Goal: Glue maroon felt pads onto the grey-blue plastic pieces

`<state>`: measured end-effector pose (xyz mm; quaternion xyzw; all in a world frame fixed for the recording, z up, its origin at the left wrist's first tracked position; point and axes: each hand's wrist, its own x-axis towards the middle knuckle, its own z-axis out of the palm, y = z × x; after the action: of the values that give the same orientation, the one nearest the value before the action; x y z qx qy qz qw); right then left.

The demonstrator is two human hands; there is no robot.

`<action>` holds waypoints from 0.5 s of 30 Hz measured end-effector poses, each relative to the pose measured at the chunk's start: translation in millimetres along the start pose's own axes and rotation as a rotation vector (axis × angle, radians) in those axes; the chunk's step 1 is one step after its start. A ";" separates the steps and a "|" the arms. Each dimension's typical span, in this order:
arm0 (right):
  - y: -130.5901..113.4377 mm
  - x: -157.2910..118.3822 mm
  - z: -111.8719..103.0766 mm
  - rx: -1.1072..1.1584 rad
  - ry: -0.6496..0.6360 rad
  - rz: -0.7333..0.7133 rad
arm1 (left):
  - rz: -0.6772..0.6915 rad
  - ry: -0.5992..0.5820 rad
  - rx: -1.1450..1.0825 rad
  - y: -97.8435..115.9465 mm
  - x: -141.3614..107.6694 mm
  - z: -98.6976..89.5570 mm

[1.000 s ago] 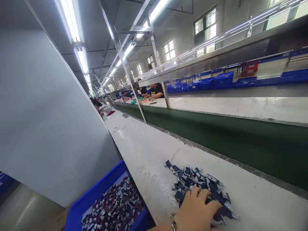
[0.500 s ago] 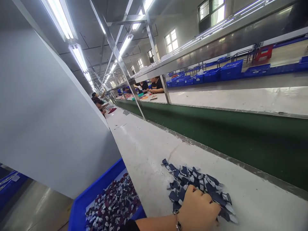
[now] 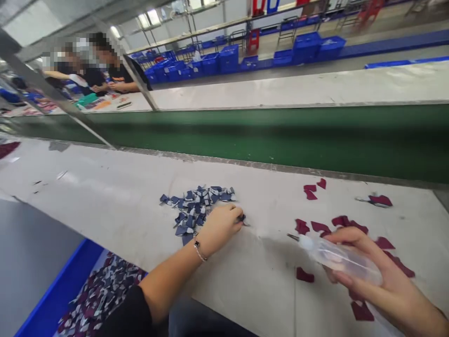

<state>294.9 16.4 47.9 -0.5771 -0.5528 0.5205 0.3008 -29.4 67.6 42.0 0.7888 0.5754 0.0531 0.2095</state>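
Note:
My left hand (image 3: pixel 224 224), with a bracelet at its wrist, is closed in a pinch at the right edge of a pile of small navy and light grey pieces (image 3: pixel 191 206). A small dark piece (image 3: pixel 241 218) shows at its fingertips. My right hand (image 3: pixel 365 267) is wrapped round a translucent squeeze bottle (image 3: pixel 343 257), tilted so that its thin metal nozzle points left, towards my left hand. Around and beneath the right hand lie several maroon pieces (image 3: pixel 304 274), flat on the white table (image 3: pixel 266 290). Some of them are partly hidden by the hand and bottle.
A blue bin (image 3: pixel 59 290) full of maroon, navy and grey pieces stands at the table's near left side. A tool with a maroon piece (image 3: pixel 380 200) lies far right. A green belt (image 3: pixel 245 133) runs behind the table. Across it, co-workers (image 3: pixel 119 70) sit at upper left.
My view has turned right, bringing my right hand, the bottle and the maroon pieces into sight. My left hand has moved from on top of the navy pile to its right edge, with a piece in its fingers.

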 end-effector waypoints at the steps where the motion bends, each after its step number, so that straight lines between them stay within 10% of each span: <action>1: -10.7 4.1 2.8 0.090 -0.018 0.000 | 0.030 -0.010 -0.047 2.4 -0.5 -1.4; 8: -23.8 35.0 9.6 0.460 -0.219 -0.211 | 0.068 -0.138 -0.469 13.2 2.5 -1.8; 15: -17.1 30.1 5.2 0.377 -0.145 -0.294 | -0.095 -0.290 -1.323 44.9 -1.7 0.1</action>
<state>279.9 47.4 54.2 -0.3854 -0.5439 0.6051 0.4353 9.9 54.7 59.8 0.4677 0.4220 0.2781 0.7252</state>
